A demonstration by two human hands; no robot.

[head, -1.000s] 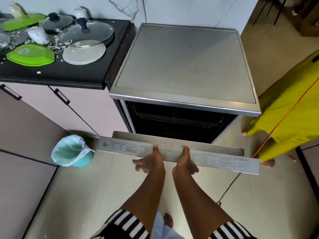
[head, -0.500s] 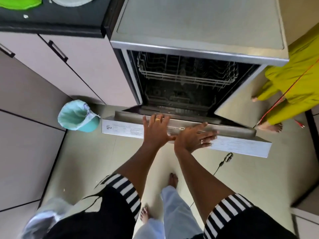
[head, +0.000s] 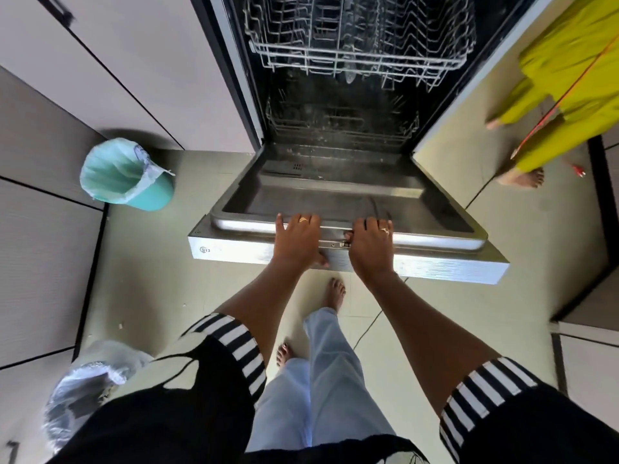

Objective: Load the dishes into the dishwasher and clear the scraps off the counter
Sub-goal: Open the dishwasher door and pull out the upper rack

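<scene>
Stainless steel dishwasher door (head: 335, 195) open, near flat; left hand (head: 298, 239) and right hand (head: 370, 244) grip its front edge, fingers curled over.

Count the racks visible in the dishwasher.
2. Upper rack at the frame's top; lower rack beneath it, nearer the door. Another higher up may be hidden.

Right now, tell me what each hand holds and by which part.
The left hand and right hand both grip the dishwasher door by its top edge, near the middle.
</scene>
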